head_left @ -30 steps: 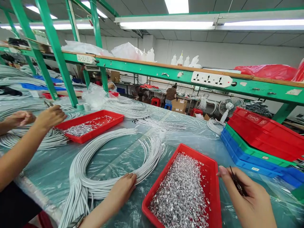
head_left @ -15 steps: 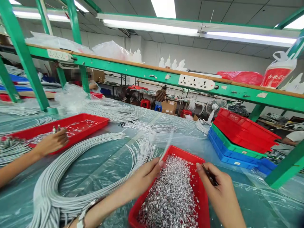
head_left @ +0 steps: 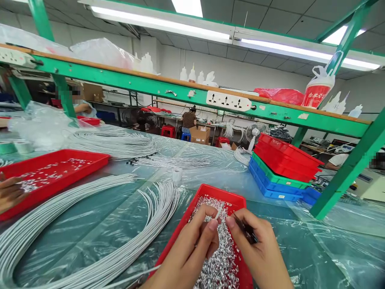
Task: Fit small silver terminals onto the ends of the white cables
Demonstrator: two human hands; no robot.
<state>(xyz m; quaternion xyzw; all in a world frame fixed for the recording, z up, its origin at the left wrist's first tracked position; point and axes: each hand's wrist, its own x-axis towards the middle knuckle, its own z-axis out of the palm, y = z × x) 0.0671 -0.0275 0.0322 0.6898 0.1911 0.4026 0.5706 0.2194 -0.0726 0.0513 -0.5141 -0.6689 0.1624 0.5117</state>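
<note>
My left hand (head_left: 192, 249) pinches the end of a thin white cable (head_left: 219, 211) between thumb and forefinger, over a red tray (head_left: 207, 192) filled with small silver metal pieces (head_left: 218, 265). My right hand (head_left: 258, 251) is closed on dark tweezers (head_left: 245, 229), whose tip lies close to the cable end. Both hands meet above the tray. A big loop of white cables (head_left: 90, 224) lies on the plastic-covered table to the left.
A second red tray (head_left: 54, 170) with silver pieces sits at left, with another person's hand (head_left: 9, 192) beside it. Stacked red, green and blue trays (head_left: 279, 170) stand at right. A green shelf frame (head_left: 180, 90) with a socket strip crosses overhead; a green post (head_left: 349, 168) slants at right.
My left hand left the cable bundle, picked up one cable end and brought it over the tray. My right hand with the tweezers moved left to meet it. The view shifted right.
</note>
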